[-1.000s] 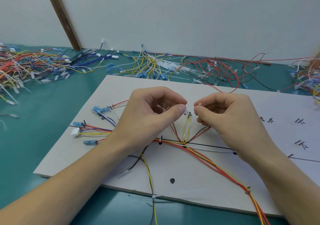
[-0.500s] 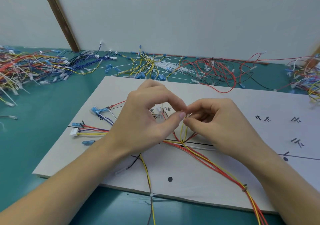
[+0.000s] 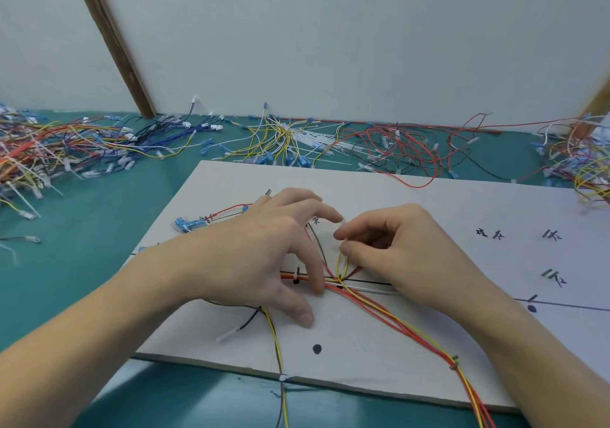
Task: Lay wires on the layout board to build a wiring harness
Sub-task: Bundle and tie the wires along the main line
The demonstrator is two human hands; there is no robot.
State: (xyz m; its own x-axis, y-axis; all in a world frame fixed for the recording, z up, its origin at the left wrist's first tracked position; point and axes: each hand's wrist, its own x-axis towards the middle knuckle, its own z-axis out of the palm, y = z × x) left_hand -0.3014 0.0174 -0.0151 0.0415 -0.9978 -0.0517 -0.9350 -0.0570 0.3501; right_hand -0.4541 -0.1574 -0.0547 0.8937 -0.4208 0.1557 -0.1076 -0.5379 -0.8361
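Where the pale grey wall meets the teal tabletop (image 3: 82, 262), loose heaps of spare coloured wires (image 3: 59, 150) strewn along the far edge. Nearer, a flat white layout board (image 3: 379, 355) bearing black marks and the thin red, orange and yellow harness wires (image 3: 406, 325), lying across its middle toward the near right corner. Light, limp, springy by the look; probably best pinched near the stiff terminal ends. Left hand (image 3: 264, 262) spread, fingertips down on the board. Right hand (image 3: 389, 249) pinching a small white-tipped yellow wire end (image 3: 344, 256).

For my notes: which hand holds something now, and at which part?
The right hand pinches a yellow wire near its upper end. The left hand holds nothing.
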